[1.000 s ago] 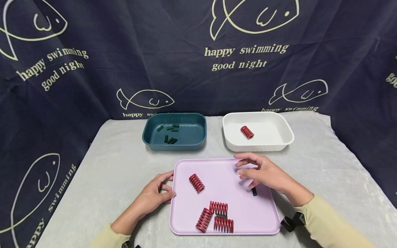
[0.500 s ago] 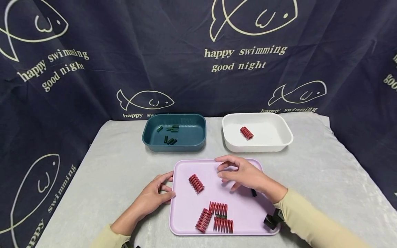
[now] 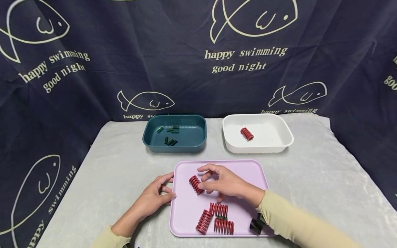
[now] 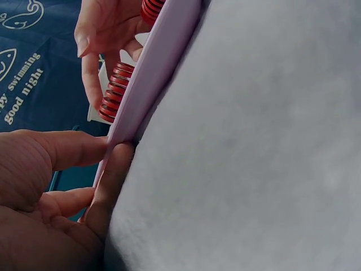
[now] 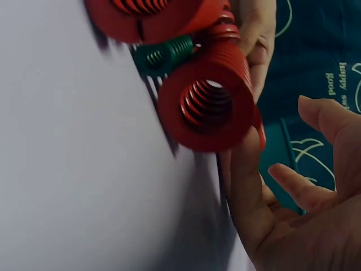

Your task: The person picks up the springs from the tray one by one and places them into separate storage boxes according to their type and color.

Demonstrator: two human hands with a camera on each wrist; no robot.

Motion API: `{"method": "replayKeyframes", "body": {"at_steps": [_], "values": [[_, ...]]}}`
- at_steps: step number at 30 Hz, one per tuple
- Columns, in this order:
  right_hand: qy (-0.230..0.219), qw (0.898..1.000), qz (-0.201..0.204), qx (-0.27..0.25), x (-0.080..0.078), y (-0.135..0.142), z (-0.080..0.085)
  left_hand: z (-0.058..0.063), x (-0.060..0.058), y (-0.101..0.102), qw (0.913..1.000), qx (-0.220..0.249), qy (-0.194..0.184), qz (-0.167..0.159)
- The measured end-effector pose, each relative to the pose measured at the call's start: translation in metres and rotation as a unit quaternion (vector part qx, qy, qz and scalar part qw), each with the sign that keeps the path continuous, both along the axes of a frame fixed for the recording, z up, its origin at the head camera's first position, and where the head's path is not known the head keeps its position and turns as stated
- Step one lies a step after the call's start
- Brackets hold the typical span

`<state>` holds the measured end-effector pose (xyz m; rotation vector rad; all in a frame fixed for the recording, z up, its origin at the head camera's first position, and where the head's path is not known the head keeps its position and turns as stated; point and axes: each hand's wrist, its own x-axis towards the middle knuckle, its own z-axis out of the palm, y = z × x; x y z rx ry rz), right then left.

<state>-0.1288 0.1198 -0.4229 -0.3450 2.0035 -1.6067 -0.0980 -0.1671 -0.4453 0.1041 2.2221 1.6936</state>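
Observation:
My left hand pinches the left edge of a lilac tray; the left wrist view shows its thumb and a finger at the rim. Over the tray, my right hand has spread, loosely bent fingers. Its thumb overlaps a red coil spring in the head view, and nothing is gripped. Nearer the front edge lie a tilted red spring and two more, an upper red spring and a lower red spring. Between those two sits a small green spring, clearer in the right wrist view.
Behind the tray, a teal bin on the left holds several small green springs. A white bin on the right has one red spring in it. Grey cloth covers the table, and a dark fish-print curtain hangs behind.
My right hand has swept left across the tray from its right side to the red spring at upper left. Its forearm now covers the small dark spring seen earlier. The left hand stays put.

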Motion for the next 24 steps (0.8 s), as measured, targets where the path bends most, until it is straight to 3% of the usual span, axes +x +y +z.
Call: {"method": "replayKeyframes", "body": {"at_steps": [7, 17, 24], "values": [[0.027, 0.999, -0.007, 0.033, 0.0, -0.014, 0.0, -0.002, -0.001, 0.001, 0.9999, -0.007, -0.006, 0.008], [0.14, 0.985, -0.003, 0.101, 0.0, -0.026, 0.0, -0.002, 0.0, 0.001, 0.9999, -0.011, -0.005, 0.013], [0.138, 0.983, 0.004, 0.118, 0.0, -0.027, 0.003, -0.002, 0.0, 0.003, 0.9999, -0.005, -0.005, 0.013]]}}
